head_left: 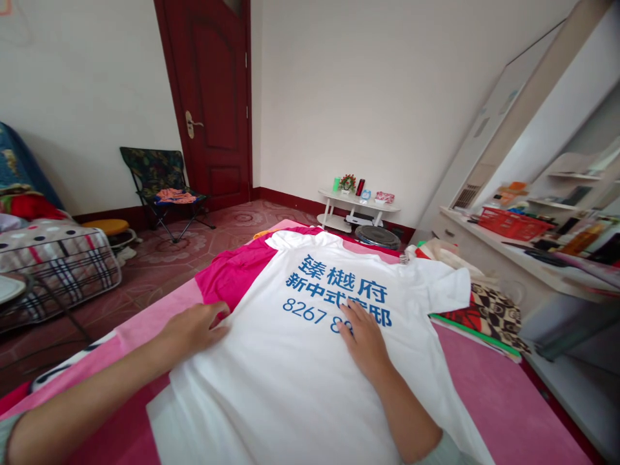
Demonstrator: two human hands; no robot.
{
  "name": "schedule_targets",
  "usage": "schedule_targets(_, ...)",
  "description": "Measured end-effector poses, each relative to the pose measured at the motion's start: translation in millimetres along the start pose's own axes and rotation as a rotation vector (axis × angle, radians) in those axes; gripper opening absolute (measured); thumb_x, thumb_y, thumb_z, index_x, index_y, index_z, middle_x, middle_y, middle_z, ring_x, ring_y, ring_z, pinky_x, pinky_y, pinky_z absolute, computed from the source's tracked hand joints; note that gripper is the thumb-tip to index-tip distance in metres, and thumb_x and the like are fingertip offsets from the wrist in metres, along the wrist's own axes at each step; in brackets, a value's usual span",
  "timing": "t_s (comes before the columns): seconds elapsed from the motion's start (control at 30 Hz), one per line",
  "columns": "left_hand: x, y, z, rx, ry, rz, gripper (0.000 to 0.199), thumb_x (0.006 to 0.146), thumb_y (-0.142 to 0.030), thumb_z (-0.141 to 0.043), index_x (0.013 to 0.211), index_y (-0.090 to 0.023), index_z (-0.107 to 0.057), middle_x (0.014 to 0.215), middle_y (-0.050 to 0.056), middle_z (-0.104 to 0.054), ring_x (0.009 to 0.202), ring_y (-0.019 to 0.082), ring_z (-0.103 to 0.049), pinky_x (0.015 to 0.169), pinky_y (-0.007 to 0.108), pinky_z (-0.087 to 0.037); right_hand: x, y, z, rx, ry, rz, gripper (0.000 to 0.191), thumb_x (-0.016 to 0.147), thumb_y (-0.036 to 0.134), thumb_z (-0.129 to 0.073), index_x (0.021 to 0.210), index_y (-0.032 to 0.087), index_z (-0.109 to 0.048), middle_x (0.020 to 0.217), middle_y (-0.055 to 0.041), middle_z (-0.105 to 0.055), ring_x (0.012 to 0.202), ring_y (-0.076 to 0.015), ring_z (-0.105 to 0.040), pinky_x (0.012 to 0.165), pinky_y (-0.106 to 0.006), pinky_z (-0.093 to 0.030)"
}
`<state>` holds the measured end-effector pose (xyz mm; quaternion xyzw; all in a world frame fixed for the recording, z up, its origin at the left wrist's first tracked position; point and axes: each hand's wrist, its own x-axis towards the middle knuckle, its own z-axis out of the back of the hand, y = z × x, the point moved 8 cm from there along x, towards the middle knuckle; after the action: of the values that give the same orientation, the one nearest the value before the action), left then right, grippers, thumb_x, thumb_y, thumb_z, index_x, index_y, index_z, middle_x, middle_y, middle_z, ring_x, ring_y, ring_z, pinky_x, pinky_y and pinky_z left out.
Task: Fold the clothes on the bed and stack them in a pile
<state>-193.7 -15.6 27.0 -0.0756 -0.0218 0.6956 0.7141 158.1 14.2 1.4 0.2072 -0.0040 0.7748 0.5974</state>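
Observation:
A white T-shirt (271, 387) lies spread out on the pink-covered surface, its collar end away from me. Blue Chinese characters and digits are printed across it. My left hand (198, 328) is at the shirt's left edge, thumb and fingers closed on the fabric there. On the print rests my right hand (367, 341), palm down with its fingers stretched out, hiding some of the digits. Bright pink clothing (237, 268) lies beside and partly under the shirt's left side.
Right of the shirt lie a patterned cloth bag (498, 316) and a pink cover (504, 387). A cabinet carries a red basket (513, 223). Beyond stand a small white table (358, 201), a folding chair (162, 177) and a dark red door (213, 97). A plaid bag (62, 271) sits at left.

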Motion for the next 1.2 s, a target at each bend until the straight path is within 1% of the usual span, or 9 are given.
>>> schedule_targets(0.13,24,5,26.7,0.089,-0.073,0.006,0.028,0.072,-0.039,-0.054,0.093,-0.026,-0.066,0.082,0.005,-0.066,0.078,0.026,-0.061,0.065,0.031,-0.040,0,1,0,-0.006,-0.002,0.001,0.041,0.090,0.035,-0.041,0.126,0.021,-0.055,0.140,-0.0080,-0.045,0.132,-0.0266,-0.036,0.107,-0.047,-0.028)
schedule_targets(0.3,104,-17,60.6,-0.210,-0.215,-0.041,0.033,0.074,-0.044,-0.057,0.094,-0.022,-0.070,0.090,0.005,-0.069,0.083,0.021,-0.062,0.071,0.027,-0.043,0,1,0,-0.004,0.000,0.004,0.042,0.090,0.036,-0.041,0.126,0.019,-0.055,0.140,-0.0090,-0.045,0.131,-0.0275,-0.036,0.107,-0.047,-0.028)
schedule_targets(0.53,213,-23,44.2,-0.523,-0.209,0.326,0.042,0.063,-0.055,-0.068,0.071,-0.013,-0.066,0.062,0.009,-0.065,0.072,0.027,-0.063,0.059,0.029,-0.043,-1,0,6,0.070,-0.021,-0.014,0.040,0.090,0.035,-0.043,0.125,0.021,-0.056,0.140,-0.0081,-0.045,0.131,-0.0269,-0.037,0.108,-0.048,-0.028)
schedule_targets(0.7,240,-27,42.0,-0.576,-0.319,0.373,0.036,0.053,-0.042,-0.077,0.071,-0.013,-0.063,0.068,0.011,-0.065,0.077,0.030,-0.063,0.061,0.032,-0.043,-1,-3,7,0.121,-0.016,-0.043,0.038,0.088,0.035,-0.047,0.123,0.023,-0.057,0.139,-0.0068,-0.046,0.131,-0.0270,-0.038,0.108,-0.050,-0.028)
schedule_targets(0.83,250,-43,48.9,-0.668,-0.416,0.321,0.027,0.065,-0.039,-0.067,0.074,-0.013,-0.062,0.072,0.008,-0.066,0.072,0.024,-0.063,0.060,0.028,-0.044,1,-3,9,0.147,-0.035,-0.051,0.036,0.087,0.033,-0.049,0.120,0.023,-0.059,0.137,-0.0065,-0.049,0.129,-0.0260,-0.039,0.107,-0.048,-0.028)
schedule_targets(1.03,230,-136,66.3,-0.793,-0.484,0.024,0.031,0.082,-0.040,-0.052,0.102,-0.017,-0.058,0.101,0.004,-0.067,0.089,0.015,-0.063,0.073,0.021,-0.047,3,-4,9,0.163,-0.058,-0.028,0.036,0.086,0.033,-0.050,0.118,0.022,-0.061,0.135,-0.0074,-0.051,0.127,-0.0256,-0.041,0.107,-0.045,-0.030)
schedule_targets(1.07,218,-161,66.5,-0.810,-0.458,-0.093,0.032,0.080,-0.042,-0.055,0.102,-0.019,-0.058,0.103,0.002,-0.066,0.092,0.014,-0.062,0.077,0.020,-0.047,3,-5,8,0.173,-0.060,-0.027,0.036,0.085,0.034,-0.050,0.118,0.022,-0.061,0.135,-0.0073,-0.051,0.127,-0.0257,-0.041,0.107,-0.045,-0.030)
schedule_targets(1.13,177,-227,60.8,-0.814,-0.252,-0.584,0.040,0.077,-0.041,-0.060,0.110,-0.019,-0.057,0.118,0.005,-0.061,0.105,0.018,-0.058,0.088,0.025,-0.045,2,-9,7,0.214,-0.071,-0.043,0.037,0.084,0.033,-0.051,0.118,0.022,-0.060,0.135,-0.0073,-0.050,0.126,-0.0254,-0.042,0.107,-0.044,-0.031)
schedule_targets(1.2,125,-265,44.8,-0.690,-0.045,-0.904,0.054,0.073,-0.039,-0.066,0.121,-0.020,-0.052,0.128,0.007,-0.054,0.116,0.020,-0.051,0.097,0.029,-0.040,1,-17,7,0.283,-0.106,-0.083,0.040,0.082,0.031,-0.051,0.121,0.021,-0.057,0.135,-0.0080,-0.049,0.126,-0.0246,-0.043,0.107,-0.043,-0.032)
